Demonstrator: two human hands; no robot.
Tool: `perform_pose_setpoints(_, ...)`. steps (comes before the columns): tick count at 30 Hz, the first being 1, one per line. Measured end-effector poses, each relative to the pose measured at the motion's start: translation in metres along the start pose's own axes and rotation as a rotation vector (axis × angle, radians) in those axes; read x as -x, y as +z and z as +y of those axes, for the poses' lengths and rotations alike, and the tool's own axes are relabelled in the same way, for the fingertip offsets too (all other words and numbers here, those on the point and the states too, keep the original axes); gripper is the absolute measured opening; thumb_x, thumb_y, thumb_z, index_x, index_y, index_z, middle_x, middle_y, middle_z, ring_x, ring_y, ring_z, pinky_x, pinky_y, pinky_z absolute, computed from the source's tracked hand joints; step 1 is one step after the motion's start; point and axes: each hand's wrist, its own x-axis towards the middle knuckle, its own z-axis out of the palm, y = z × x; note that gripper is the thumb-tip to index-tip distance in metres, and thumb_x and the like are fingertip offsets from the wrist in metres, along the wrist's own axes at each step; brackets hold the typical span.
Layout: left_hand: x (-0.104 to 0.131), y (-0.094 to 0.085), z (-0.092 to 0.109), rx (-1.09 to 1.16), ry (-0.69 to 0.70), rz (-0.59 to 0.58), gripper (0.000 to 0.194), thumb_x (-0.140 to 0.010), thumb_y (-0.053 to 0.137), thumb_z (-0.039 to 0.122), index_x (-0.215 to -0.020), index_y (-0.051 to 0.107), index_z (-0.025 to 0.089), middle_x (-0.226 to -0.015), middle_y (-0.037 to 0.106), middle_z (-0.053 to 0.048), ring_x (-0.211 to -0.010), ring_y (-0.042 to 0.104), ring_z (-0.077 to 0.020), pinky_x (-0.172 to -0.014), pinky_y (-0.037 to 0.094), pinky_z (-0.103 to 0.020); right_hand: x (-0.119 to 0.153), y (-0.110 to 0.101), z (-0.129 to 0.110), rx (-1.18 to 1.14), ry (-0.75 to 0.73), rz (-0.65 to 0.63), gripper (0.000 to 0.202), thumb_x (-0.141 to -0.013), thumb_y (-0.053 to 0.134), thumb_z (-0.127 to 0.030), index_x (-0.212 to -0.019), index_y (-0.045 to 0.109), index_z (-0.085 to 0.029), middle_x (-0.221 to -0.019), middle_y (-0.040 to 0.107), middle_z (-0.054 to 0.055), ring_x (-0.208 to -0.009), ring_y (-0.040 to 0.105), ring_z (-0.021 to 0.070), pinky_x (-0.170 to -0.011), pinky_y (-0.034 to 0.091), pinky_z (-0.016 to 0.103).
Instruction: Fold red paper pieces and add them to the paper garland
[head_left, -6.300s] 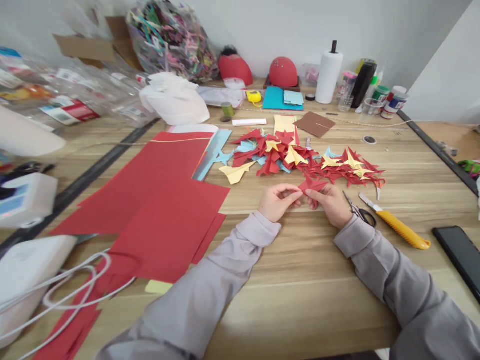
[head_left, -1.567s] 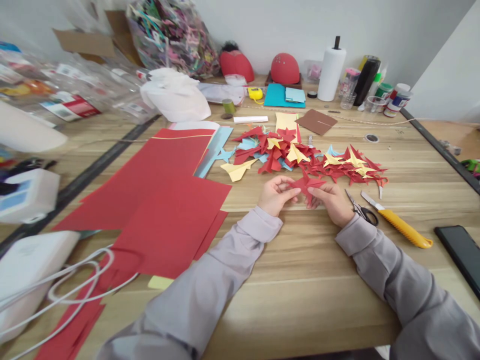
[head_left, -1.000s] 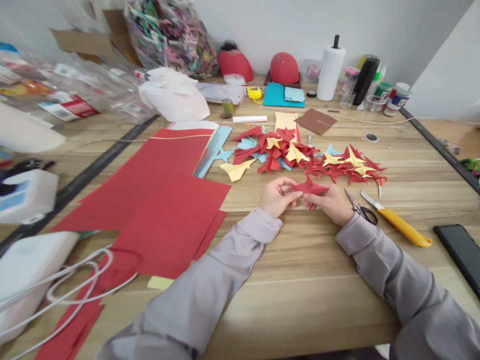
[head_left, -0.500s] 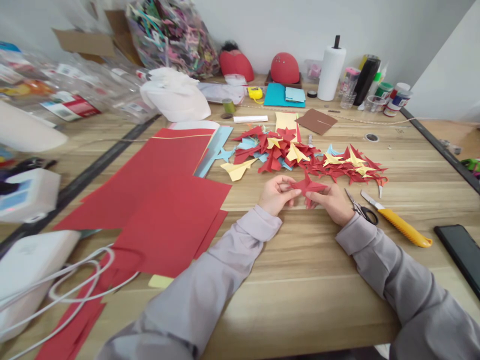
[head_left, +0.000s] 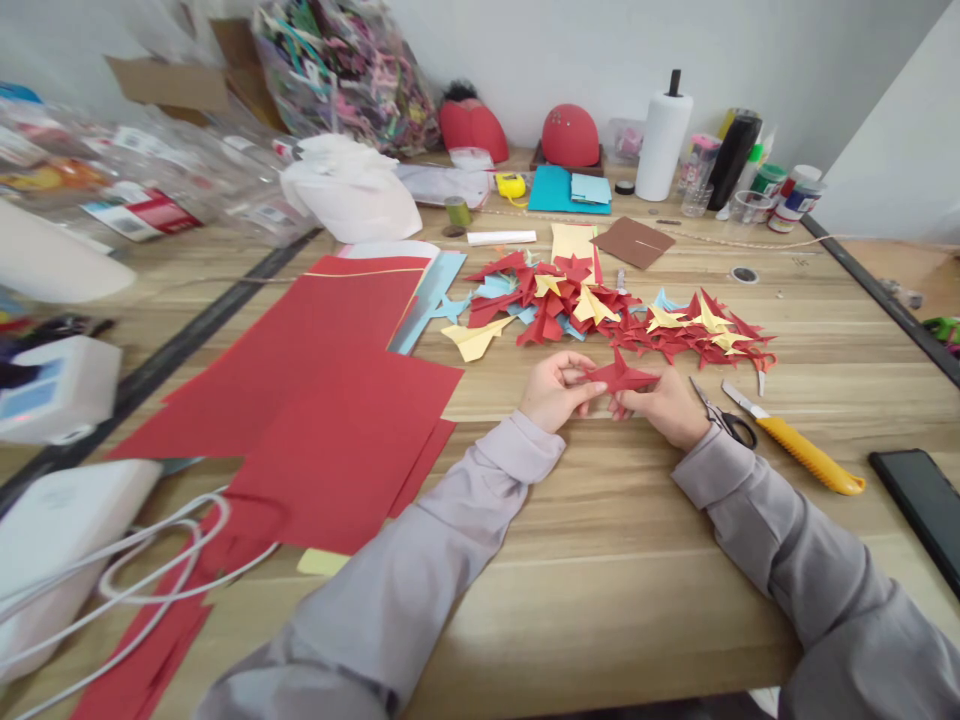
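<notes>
The folded red paper star (head_left: 621, 374) lies directly between both hands — pinched in the left hand (head_left: 553, 392) on one side and the right hand (head_left: 669, 408) on the other, neither clearly nearer. Its widest spread runs left to right, with one tip toward the heap of folded paper (head_left: 595, 306). Labels on the back-right jars (head_left: 793, 204) look too small to read.

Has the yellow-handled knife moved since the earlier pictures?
No. The yellow-handled knife lies unchanged against the desk's black edging, beside the black-handled scissors; the whole view has shifted slightly, which looks like camera movement.
</notes>
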Motion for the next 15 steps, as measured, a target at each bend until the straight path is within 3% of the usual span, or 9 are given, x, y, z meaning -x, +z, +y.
perform_pose_setpoints(8, -0.0009, 0.0001, 0.0005, 0.020, 0.018, 0.027, 0.042, -0.048, 0.079, 0.028, -0.075, 0.051, 0.013, -0.045, 0.056, 0.005, -0.030, 0.043, -0.0062, -0.032, 0.035, -0.018, -0.0007, -0.0024, 0.0044, -0.070, 0.005, 0.012, 0.017, -0.066, 0.063, -0.030, -0.068, 0.065, -0.013, -0.054, 0.062, 0.001, -0.049, 0.057, 0.0119, -0.052, 0.046, 0.024)
perform_pose_setpoints(15, 0.0009, 0.0009, 0.0002, -0.006, 0.023, 0.015, 0.041, -0.050, 0.078, 0.027, -0.078, 0.051, 0.013, -0.046, 0.056, 0.006, -0.031, 0.045, -0.0060, -0.032, 0.036, -0.018, -0.0020, -0.0009, 0.0061, 0.013, -0.042, -0.008, 0.014, -0.066, 0.065, -0.028, -0.062, 0.062, -0.014, -0.053, 0.062, 0.001, -0.049, 0.057, 0.0119, -0.049, 0.046, 0.023)
